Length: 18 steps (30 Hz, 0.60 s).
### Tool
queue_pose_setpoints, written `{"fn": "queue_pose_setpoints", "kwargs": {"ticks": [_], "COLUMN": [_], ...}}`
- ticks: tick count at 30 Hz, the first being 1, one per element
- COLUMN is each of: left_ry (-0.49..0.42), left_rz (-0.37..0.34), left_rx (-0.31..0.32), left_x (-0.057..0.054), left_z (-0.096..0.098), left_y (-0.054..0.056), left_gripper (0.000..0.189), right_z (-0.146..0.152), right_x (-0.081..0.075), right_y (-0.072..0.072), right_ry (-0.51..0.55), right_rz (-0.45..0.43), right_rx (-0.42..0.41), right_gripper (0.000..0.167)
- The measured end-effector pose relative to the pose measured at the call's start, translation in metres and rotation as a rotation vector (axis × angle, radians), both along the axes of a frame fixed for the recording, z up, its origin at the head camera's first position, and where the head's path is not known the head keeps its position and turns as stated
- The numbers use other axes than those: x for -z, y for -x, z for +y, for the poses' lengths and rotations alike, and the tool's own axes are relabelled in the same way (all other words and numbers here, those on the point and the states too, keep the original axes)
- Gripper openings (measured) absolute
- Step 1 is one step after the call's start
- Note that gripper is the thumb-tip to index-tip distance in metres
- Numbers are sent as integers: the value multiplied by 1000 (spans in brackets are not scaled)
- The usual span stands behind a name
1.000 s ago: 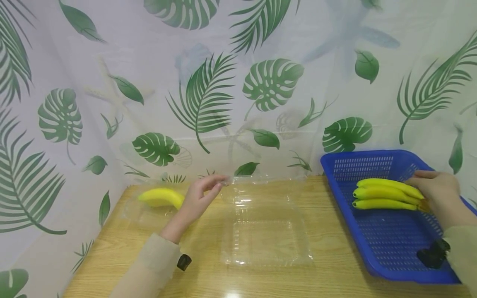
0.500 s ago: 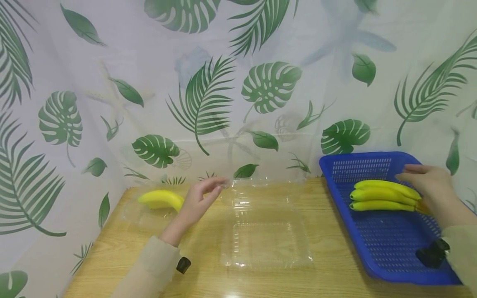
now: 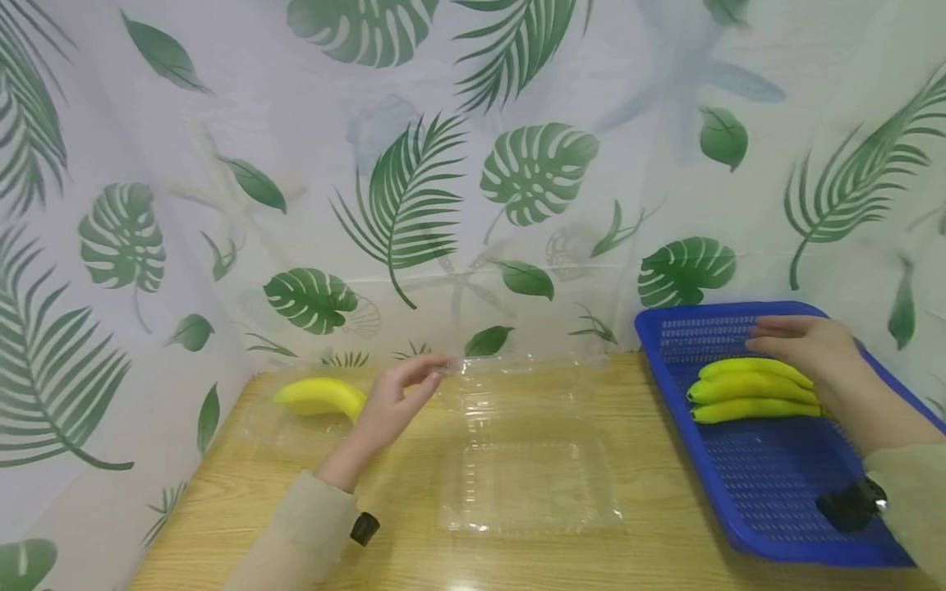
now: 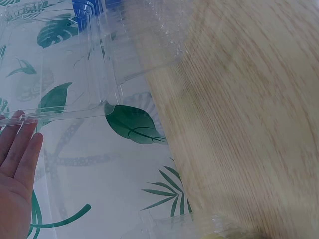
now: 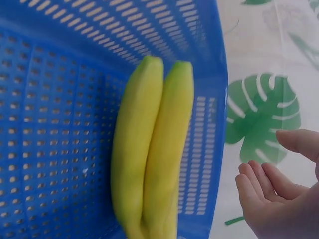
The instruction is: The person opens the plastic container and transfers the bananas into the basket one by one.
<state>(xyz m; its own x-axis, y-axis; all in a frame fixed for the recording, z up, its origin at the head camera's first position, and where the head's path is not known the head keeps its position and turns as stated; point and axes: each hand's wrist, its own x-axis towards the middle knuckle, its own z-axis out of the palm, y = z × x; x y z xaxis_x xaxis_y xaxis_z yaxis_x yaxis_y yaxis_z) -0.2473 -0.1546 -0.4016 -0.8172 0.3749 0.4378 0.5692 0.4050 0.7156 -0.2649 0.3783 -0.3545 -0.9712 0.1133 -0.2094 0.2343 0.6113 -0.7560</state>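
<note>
At the middle of the table stands a clear plastic container (image 3: pixel 528 472), its hinged lid (image 4: pixel 65 64) raised. My left hand (image 3: pixel 393 402) pinches the lid's upper left corner between thumb and finger. In the left wrist view its other fingers (image 4: pixel 21 154) lie nearly straight along the lid's edge; the thumb is out of that view. Over the blue basket (image 3: pixel 727 513) hovers my right hand (image 3: pixel 820 357), fingers and thumb apart, holding nothing. A bunch of yellow bananas (image 3: pixel 750 386) lies in the basket just below and left of it, its stem end hidden behind the hand.
A second clear container (image 3: pixel 259 423) with a single banana (image 3: pixel 318 394) in it is at the left, partly behind my left forearm. A leaf-printed sheet (image 3: pixel 414 205) hangs behind the wooden table (image 3: pixel 402 533).
My right hand has let go of the bananas' stem end and has moved left and slightly up over them. The bunch has shifted slightly left. My left hand stays at the lid corner.
</note>
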Motion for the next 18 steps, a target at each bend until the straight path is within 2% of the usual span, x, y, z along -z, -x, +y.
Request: {"fn": "queue_pose_setpoints", "kwargs": {"ticks": [5, 18], "left_ry": [-2, -10], "left_rz": [-12, 5], "left_rx": [-8, 7], "left_x": [1, 3], "left_z": [2, 2], "left_y": [0, -1], "left_gripper": [32, 31], "right_z": [-15, -54], "right_x": [-6, -11], "right_y": [0, -4], "right_ry": [2, 8], "right_rz": [-14, 22], "right_rx": [-96, -229], "right_gripper": [75, 70]}}
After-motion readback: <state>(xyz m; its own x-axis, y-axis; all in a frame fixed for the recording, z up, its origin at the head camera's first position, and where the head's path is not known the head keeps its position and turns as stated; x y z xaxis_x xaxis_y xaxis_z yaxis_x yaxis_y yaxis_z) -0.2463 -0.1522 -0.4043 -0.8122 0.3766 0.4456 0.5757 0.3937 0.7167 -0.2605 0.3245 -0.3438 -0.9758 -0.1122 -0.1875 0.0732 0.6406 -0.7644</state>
